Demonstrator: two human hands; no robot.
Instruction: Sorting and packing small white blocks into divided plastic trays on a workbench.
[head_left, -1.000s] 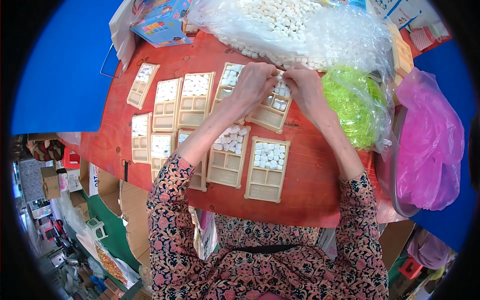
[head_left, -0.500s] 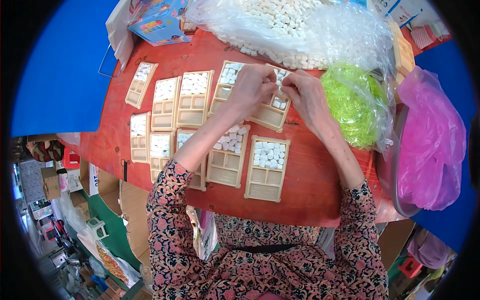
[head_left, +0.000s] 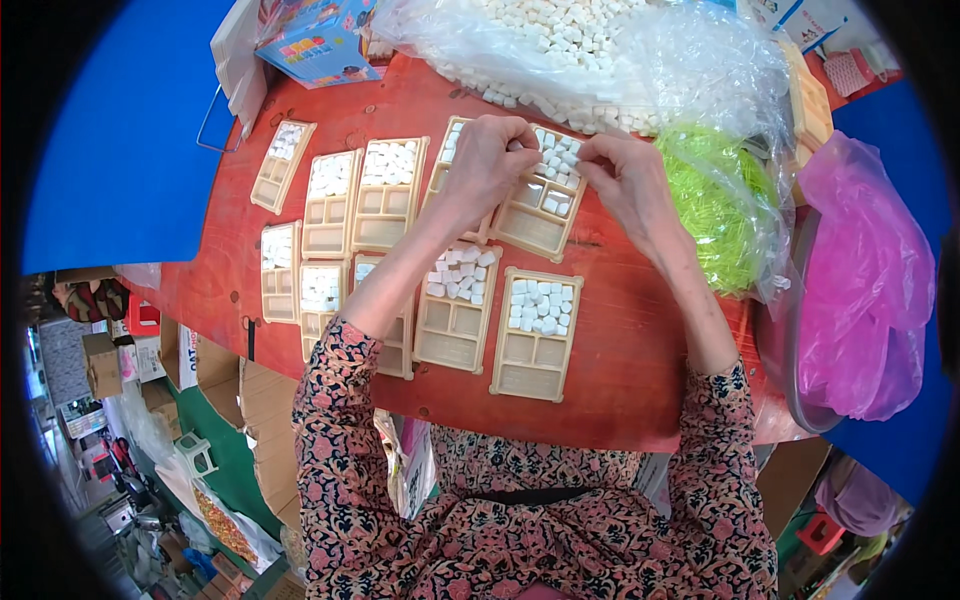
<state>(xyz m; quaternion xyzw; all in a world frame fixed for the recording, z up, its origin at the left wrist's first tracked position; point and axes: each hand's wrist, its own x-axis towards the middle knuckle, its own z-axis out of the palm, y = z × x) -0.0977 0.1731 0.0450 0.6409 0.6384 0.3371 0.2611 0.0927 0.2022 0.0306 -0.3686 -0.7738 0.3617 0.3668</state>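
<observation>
A beige compartment tray (head_left: pixel 531 232) lies between my hands, with small white marshmallow-like pieces (head_left: pixel 558 158) in its far compartment. A few more sit in the smaller middle compartments. My left hand (head_left: pixel 484 168) is closed in a pinch at this tray's far left edge and covers part of the neighbouring tray. At the far right edge, my right hand (head_left: pixel 632 185) also has thumb and fingers drawn together, near the white pieces. Whatever is between the fingertips of either hand is too small to make out.
Several similar trays (head_left: pixel 530 383) with white pieces stand in two rows on the red table (head_left: pixel 625 380). Behind is a large clear bag (head_left: pixel 690 70) of white pieces. Bright green strips (head_left: pixel 705 215) in plastic and a pink bag (head_left: pixel 860 290) lie right; a blue box (head_left: pixel 318 50) stands far left.
My hands have drawn apart over the tray, the left moving left and the right slightly right. More of the white pieces in the far compartment now show between them.
</observation>
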